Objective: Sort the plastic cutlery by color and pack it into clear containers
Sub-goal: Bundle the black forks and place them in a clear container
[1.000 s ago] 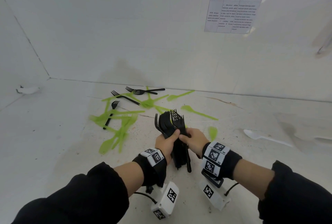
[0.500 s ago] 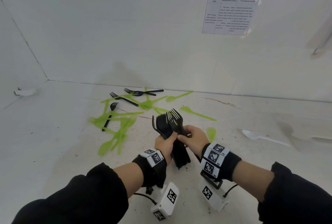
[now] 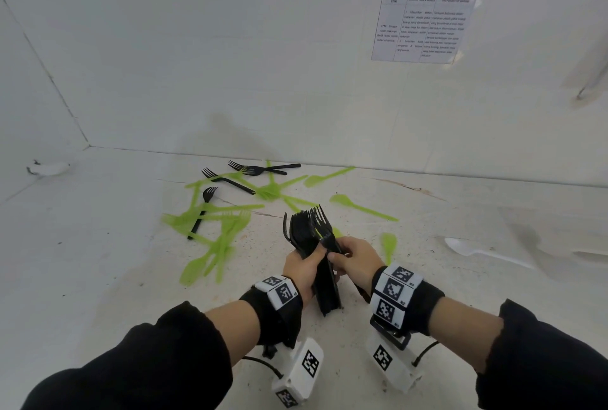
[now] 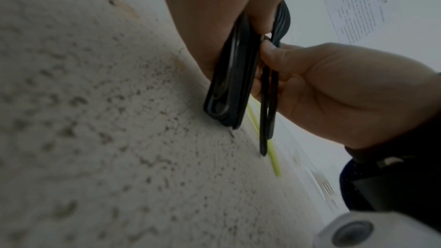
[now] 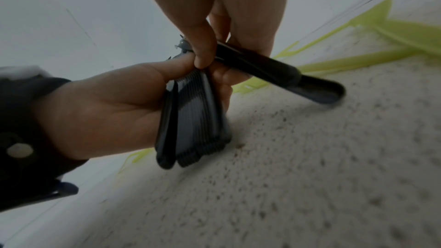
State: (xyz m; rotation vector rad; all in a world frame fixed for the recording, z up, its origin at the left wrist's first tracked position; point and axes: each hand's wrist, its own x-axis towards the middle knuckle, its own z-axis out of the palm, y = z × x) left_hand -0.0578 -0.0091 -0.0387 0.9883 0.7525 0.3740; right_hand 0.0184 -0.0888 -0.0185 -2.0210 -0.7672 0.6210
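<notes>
We are gripping a bundle of black fork handles (image 4: pixel 229 86) in our left hand (image 4: pixel 214 16); our right hand (image 4: pixel 334 90) is pinching two separate black handles (image 4: pixel 268 108) just beside it.

You have four loose black forks (image 3: pixel 227 181) on the desk (image 3: pixel 98 261), near its back edge, among a scatter of green cutlery (image 3: pixel 214 228) too tangled to count. One stack of black forks (image 3: pixel 307 232) shows, its number unclear. One white spoon (image 3: pixel 477 250) lies toward the right edge. Two hands are in view, left hand (image 3: pixel 301 269) and right hand (image 3: pixel 357 261). One paper sheet (image 3: pixel 424 26) hangs on the wall.
</notes>
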